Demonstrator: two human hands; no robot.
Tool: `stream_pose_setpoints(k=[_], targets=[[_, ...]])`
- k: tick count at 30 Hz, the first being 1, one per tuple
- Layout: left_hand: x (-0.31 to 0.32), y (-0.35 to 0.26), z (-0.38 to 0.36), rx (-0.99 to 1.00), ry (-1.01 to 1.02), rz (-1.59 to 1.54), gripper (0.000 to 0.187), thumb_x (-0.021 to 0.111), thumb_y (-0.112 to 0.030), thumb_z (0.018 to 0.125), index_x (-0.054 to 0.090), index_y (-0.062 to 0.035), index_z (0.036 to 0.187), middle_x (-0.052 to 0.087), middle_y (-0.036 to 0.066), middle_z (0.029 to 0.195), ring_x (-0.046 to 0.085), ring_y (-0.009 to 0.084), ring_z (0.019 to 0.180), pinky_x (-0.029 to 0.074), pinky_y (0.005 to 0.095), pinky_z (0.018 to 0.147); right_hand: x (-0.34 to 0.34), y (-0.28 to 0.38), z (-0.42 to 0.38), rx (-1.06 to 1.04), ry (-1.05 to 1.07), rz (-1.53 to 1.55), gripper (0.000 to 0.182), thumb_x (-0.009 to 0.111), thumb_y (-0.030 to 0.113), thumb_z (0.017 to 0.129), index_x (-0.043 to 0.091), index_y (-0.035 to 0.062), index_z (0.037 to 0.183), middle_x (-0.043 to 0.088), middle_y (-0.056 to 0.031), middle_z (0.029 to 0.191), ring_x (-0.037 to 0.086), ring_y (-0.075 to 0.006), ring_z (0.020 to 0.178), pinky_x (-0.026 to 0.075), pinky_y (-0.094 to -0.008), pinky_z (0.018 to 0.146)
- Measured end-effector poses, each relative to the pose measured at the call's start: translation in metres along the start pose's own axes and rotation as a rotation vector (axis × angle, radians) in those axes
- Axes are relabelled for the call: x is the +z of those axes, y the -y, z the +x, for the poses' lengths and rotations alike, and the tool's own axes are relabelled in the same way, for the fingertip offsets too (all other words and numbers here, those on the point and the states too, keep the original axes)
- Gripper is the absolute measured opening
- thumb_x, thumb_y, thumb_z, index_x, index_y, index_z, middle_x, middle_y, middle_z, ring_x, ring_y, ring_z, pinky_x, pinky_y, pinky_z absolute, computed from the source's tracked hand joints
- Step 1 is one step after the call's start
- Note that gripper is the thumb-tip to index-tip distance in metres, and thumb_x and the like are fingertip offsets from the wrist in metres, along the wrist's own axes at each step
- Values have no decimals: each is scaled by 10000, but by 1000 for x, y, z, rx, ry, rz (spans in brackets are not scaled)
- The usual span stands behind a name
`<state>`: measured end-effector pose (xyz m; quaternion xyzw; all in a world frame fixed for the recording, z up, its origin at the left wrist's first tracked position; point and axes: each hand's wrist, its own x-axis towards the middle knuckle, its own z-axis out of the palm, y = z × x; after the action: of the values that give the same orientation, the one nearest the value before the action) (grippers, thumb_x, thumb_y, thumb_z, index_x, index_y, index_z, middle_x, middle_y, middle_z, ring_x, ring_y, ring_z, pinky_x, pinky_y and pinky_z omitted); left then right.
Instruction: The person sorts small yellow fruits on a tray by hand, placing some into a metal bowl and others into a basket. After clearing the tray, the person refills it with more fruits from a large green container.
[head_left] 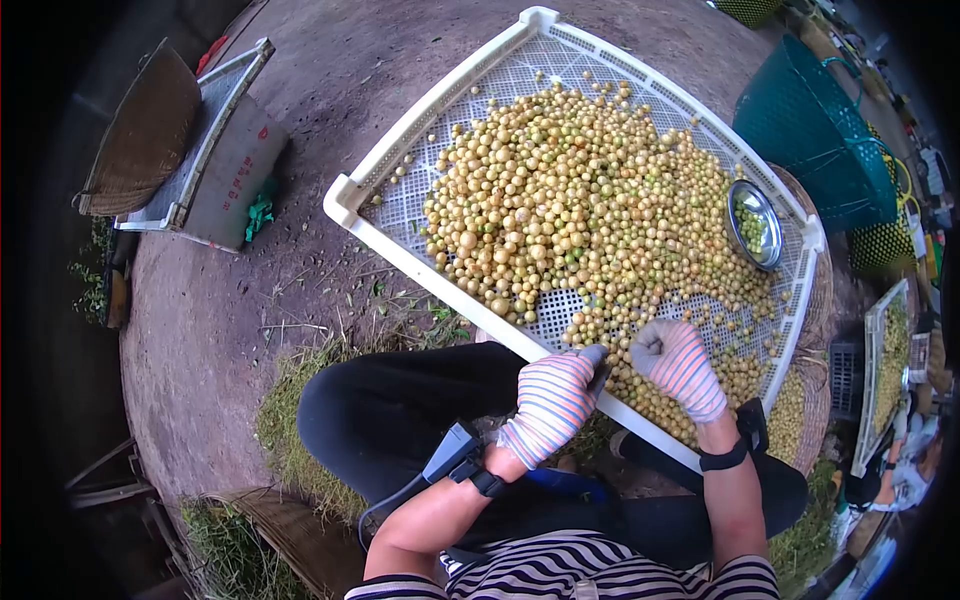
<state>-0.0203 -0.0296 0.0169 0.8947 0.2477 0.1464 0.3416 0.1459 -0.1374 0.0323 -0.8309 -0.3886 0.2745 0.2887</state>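
A white plastic mesh tray lies tilted in front of me, heaped with small round yellowish fruits, some of them green. Both hands wear striped gloves with grey fingertips. At the tray's near rim, my left hand is closed; a dark patch shows by its fingertips, and what it grips is hidden. Just to the right, my right hand is curled above the fruits near the same rim, its fingers folded in. Whether a fruit is inside them is hidden. A metal bowl holding green fruits sits at the tray's right side.
Under the tray's right corner stands a woven basket with more fruits. A green basket is behind it. Leaning trays stand at left, and cut stems lie by my knee. Another person sits at far right beside a tray.
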Motion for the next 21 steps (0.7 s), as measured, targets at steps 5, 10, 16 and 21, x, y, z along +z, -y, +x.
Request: stream_pose_setpoints(k=[5,10,16,21], targets=[[-5,0,1,-148,132,81,288,688,-267,845,670,-108,1084,618,130,626,626,316,582,488,409,536,-16,34,-43,-68,704,-206,262,693,322,828,726,63,857,678,-121,705,653,-245,627,517,-334,629],[-21,1,10,-232,-14,-87,233,651,-258,888,695,-81,1032,641,146,654,640,276,569,507,374,561,-16,36,-21,-135,409,-248,191,665,227,812,728,92,931,669,-130,759,642,-327,699,514,-386,656],[-36,8,26,-538,-308,-1036,171,651,-163,935,685,-1,975,546,-79,645,398,-3,526,301,171,472,37,30,43,-542,-11,-480,260,706,212,759,710,113,999,636,-110,1007,595,-338,952,485,-438,837],[-47,6,27,-612,-320,-1140,170,649,-174,936,685,-12,969,525,-84,618,376,-7,486,270,170,438,11,14,17,-370,392,-565,185,704,217,760,736,117,912,662,-108,938,621,-319,933,505,-427,806]])
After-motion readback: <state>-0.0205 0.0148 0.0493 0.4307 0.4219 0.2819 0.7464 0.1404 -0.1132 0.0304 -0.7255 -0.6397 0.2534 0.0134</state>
